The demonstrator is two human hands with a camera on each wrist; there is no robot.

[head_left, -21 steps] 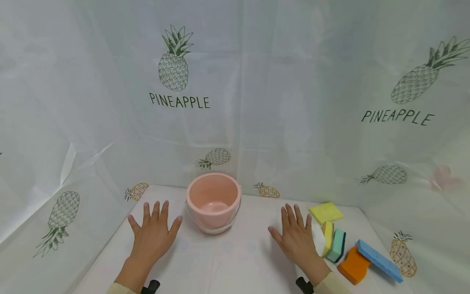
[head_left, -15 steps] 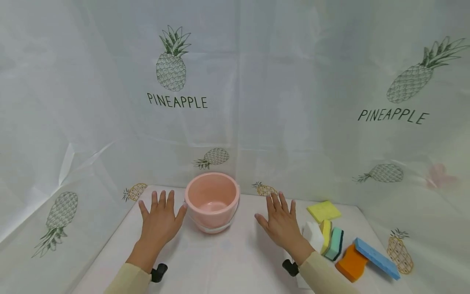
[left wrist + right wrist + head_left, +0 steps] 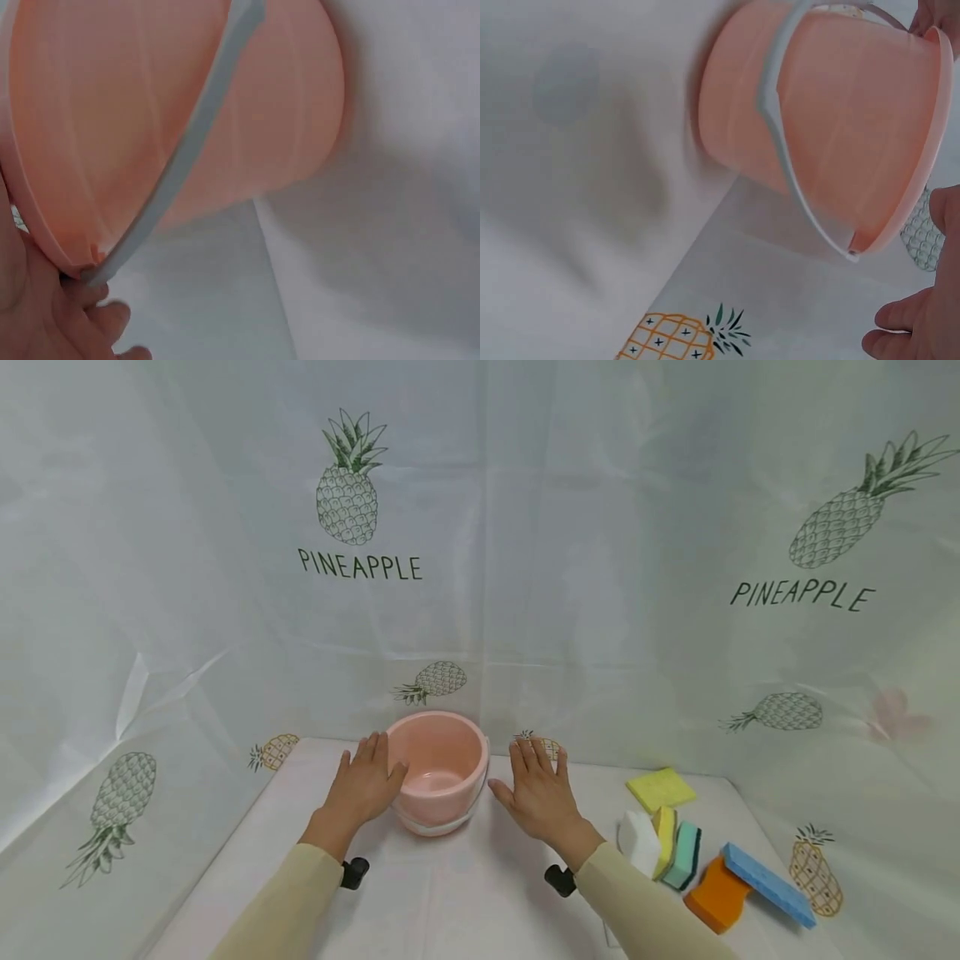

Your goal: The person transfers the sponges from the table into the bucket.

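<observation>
A pink bucket (image 3: 438, 807) stands upright at the back middle of the white table, its pale handle (image 3: 432, 829) hanging down the front. At its left rim is my left hand (image 3: 360, 789), fingers straight, with the thumb overlapping the rim in the head view. The left wrist view shows that hand's fingers (image 3: 109, 321) right by the handle's hinge. My right hand (image 3: 543, 800) is just off the bucket's right side, fingers straight and holding nothing. In the right wrist view a gap shows between the bucket (image 3: 847, 120) and the right fingers (image 3: 904, 319).
On the table's right lie a flat yellow sponge (image 3: 662, 789), a white block (image 3: 639, 842), a yellow sponge (image 3: 664, 841), a green one (image 3: 683, 857), an orange one (image 3: 717, 896) and a long blue one (image 3: 769, 885). A pineapple-print sheet (image 3: 570, 610) hangs behind and beside the table.
Both hands have moved forward and inward to the bucket from either side. My left hand has come to the rim; my right hand has moved away from the sponges. The bucket stays in place.
</observation>
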